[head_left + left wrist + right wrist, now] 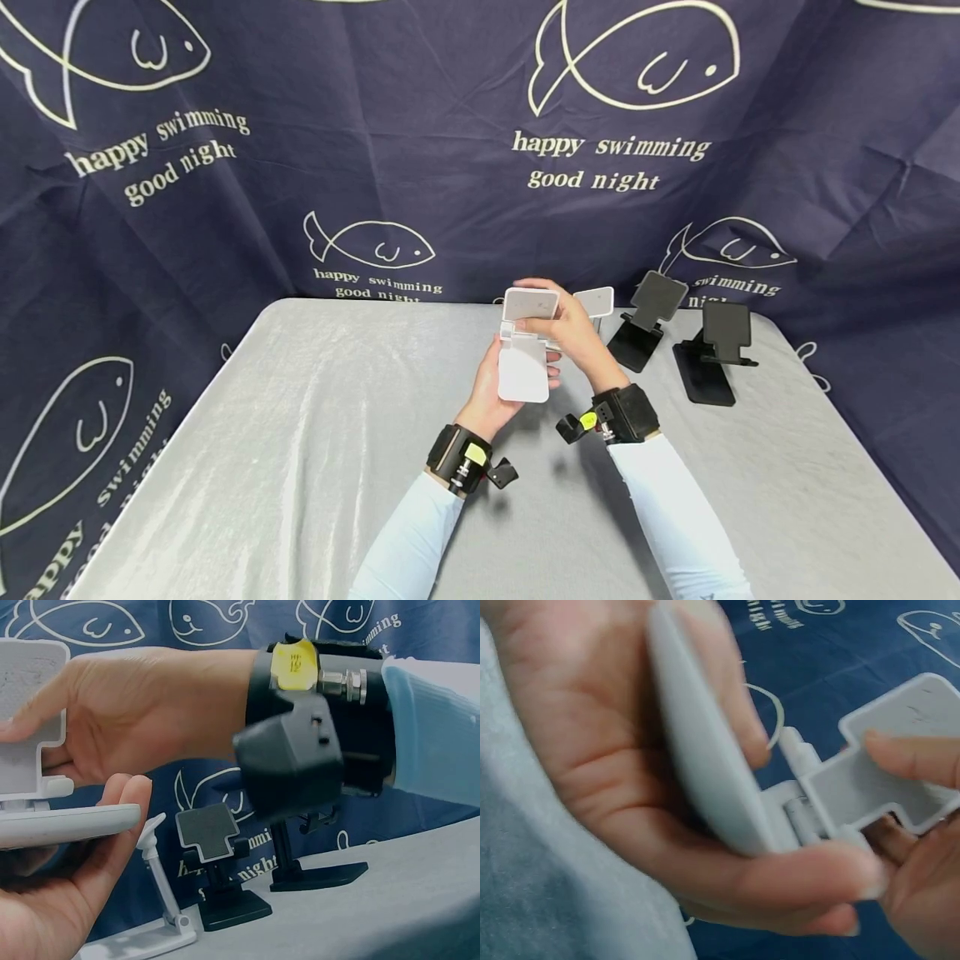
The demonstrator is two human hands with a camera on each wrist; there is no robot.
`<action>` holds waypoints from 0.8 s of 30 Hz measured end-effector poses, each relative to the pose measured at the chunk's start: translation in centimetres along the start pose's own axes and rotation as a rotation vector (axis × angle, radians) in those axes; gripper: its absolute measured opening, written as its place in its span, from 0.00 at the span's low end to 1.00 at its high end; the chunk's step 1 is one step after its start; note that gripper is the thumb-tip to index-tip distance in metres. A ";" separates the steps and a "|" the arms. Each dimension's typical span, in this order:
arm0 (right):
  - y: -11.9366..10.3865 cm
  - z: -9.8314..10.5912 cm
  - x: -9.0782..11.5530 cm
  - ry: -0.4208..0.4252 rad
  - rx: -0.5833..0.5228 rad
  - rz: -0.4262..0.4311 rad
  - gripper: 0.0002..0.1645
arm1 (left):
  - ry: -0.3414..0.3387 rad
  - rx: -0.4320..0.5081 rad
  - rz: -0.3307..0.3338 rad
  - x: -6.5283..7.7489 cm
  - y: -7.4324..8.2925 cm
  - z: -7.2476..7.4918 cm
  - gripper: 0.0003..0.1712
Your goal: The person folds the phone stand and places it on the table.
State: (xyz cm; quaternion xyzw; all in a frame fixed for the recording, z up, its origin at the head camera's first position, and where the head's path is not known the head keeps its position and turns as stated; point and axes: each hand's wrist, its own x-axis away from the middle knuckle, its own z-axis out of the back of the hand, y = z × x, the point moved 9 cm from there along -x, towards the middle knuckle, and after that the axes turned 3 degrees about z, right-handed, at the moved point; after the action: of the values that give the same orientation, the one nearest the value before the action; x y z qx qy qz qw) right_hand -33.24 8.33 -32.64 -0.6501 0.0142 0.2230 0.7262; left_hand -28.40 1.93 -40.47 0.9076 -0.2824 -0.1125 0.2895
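A white folding phone stand (523,375) is held up over the table between both hands. My left hand (486,396) grips its flat base from below and behind, with fingertips showing past the right edge. Above, my right hand (576,333) pinches the tilted upper plate (530,302), its thumb lying across the plate's face. In the right wrist view, the hinge (802,817) shows between the base (705,742) and the plate (885,765). My right hand's fingers behind the plate are partly hidden.
Just behind my right hand stands another white phone stand (596,301), partly covered. Two black phone stands, a nearer one (726,332) and a farther one (658,297), stand at the table's back right. A dark fish-print curtain (450,167) hangs behind the grey cloth-covered table (337,467).
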 end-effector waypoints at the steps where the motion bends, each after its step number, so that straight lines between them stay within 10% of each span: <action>1: -0.1 0.1 0.0 -0.013 -0.020 -0.004 0.40 | 0.000 -0.001 0.000 0.0 0.0 0.0 0.35; 7: -3.3 1.8 -0.2 0.010 0.003 0.035 0.63 | 0.020 -0.006 0.017 -0.1 0.1 0.1 0.38; 15: -7.0 0.4 -1.9 -0.063 0.569 0.226 0.77 | 0.010 0.016 0.025 -0.2 -0.3 0.1 0.38; 24: -5.5 -2.6 -2.1 -0.347 0.761 0.078 0.46 | 0.009 0.012 0.033 -0.3 -0.6 0.3 0.37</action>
State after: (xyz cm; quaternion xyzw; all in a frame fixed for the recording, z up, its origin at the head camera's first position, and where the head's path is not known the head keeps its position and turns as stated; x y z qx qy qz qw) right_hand -32.51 4.94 -27.26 -0.2873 -0.0025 0.3354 0.8972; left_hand -28.47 2.35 -41.09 0.9050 -0.2967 -0.1021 0.2872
